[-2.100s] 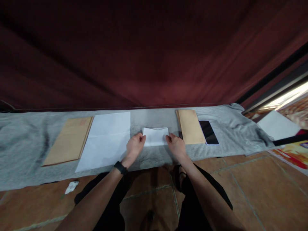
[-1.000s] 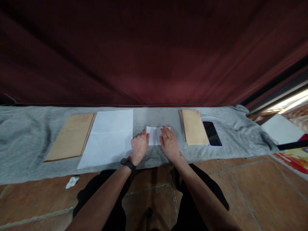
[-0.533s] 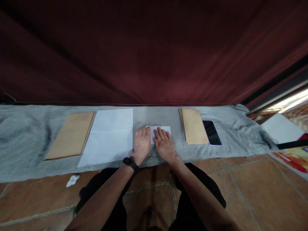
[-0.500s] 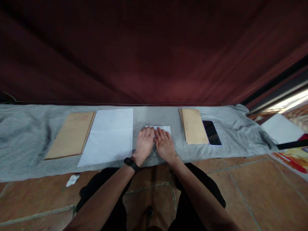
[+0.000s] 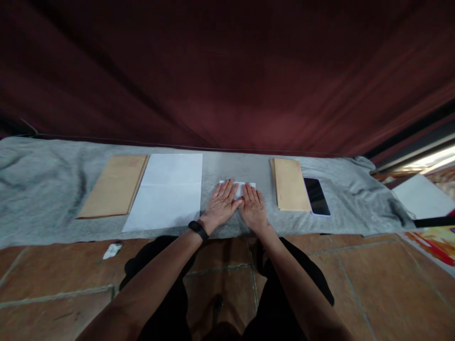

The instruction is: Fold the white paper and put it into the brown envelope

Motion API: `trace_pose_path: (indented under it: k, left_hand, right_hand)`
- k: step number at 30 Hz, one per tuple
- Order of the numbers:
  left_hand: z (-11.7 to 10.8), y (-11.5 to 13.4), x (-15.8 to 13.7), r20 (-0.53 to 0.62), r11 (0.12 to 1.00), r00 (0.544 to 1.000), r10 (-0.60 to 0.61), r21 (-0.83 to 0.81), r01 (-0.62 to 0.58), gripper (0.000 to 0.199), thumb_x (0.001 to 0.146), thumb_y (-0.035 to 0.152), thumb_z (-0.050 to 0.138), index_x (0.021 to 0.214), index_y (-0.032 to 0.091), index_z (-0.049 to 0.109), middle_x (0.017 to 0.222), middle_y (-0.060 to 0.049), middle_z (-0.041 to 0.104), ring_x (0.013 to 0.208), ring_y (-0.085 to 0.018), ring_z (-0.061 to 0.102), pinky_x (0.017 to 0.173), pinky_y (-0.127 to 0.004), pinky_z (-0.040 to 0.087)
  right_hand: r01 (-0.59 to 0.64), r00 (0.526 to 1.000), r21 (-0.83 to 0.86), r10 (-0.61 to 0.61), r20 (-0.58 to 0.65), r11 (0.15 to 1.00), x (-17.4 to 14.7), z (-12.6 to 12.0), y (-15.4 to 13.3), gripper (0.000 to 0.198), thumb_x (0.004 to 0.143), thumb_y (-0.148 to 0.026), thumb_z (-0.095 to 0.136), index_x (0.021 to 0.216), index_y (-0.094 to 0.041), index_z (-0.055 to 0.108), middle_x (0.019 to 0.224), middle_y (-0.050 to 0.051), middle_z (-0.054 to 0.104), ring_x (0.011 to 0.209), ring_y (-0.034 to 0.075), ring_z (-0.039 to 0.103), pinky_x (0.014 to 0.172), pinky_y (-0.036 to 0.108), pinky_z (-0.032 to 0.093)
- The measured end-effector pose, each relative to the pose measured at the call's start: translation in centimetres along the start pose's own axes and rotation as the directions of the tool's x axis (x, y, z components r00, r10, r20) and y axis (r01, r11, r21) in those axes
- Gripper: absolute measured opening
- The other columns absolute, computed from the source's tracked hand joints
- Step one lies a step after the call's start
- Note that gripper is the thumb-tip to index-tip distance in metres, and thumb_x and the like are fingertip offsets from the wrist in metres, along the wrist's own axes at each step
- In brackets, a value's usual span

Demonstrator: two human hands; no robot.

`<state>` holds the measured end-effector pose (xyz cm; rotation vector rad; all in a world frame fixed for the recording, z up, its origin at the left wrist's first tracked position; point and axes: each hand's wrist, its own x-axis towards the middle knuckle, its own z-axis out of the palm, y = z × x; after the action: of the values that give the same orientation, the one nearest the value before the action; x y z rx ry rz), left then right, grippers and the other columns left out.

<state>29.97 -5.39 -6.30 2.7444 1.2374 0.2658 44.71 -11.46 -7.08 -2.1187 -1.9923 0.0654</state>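
Observation:
A small folded piece of white paper [image 5: 240, 190] lies on the grey cloth, mostly covered by my hands. My left hand [image 5: 221, 203] rests flat on its left part, fingers stretched out and the thumb pointing toward the other hand. On its right part, my right hand [image 5: 253, 207] presses flat with straight fingers. The two thumbs come close together over the lower part of the paper. Left of my hands lie large white sheets [image 5: 168, 192] with a faint crease across them.
Brown envelopes [image 5: 113, 187] lie at the far left, partly beside the white sheets. Smaller brown envelopes [image 5: 292, 185] are stacked to the right, with a phone [image 5: 317, 196] against them. The grey cloth [image 5: 234, 166] ends at a dark red curtain [image 5: 227, 94]. Crumpled tissue [image 5: 112, 250] lies on the tiled floor.
My left hand has spread its fingers, and its thumb has swung toward my right hand. Both hands still press on the folded paper. The camera view has tilted slightly.

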Motion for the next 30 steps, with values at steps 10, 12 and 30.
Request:
trace_pose_path:
  k: [10,12,30]
  left_hand:
    - [-0.3,-0.4,-0.6,0.008,0.996,0.997,-0.082,0.028,0.081,0.067,0.102,0.045,0.034,0.156,0.007,0.03,0.165,-0.016,0.026,0.155,-0.027,0.02,0.127,-0.048,0.013]
    - [-0.4,-0.5,-0.7,0.007,0.995,0.995,-0.098,0.034,0.097,0.067,0.102,0.046,0.035,0.156,0.006,0.031,0.165,-0.017,0.026,0.155,-0.028,0.02,0.127,-0.048,0.013]
    - [-0.6,-0.9,-0.7,0.038,0.992,0.994,-0.106,0.076,0.103,0.062,0.099,0.029,0.03,0.156,0.006,0.031,0.165,-0.016,0.027,0.155,-0.027,0.019,0.126,-0.05,0.014]
  right_hand:
    - [-0.081,0.996,-0.038,0.079,-0.047,0.996,-0.4,-0.3,2.4,0.056,0.106,-0.033,0.031,0.156,-0.007,0.034,0.161,0.016,0.035,0.149,0.027,0.033,0.121,0.047,0.026]
    - [-0.084,0.995,-0.029,0.082,-0.053,0.996,-0.7,-0.3,2.8,0.056,0.105,-0.033,0.032,0.155,-0.007,0.034,0.16,0.017,0.036,0.149,0.027,0.034,0.12,0.048,0.027]
    - [0.14,0.988,0.16,-0.149,0.042,0.977,1.8,-1.0,-1.9,0.054,0.108,-0.038,0.026,0.154,-0.014,0.04,0.161,0.01,0.036,0.151,0.021,0.03,0.125,0.042,0.023]
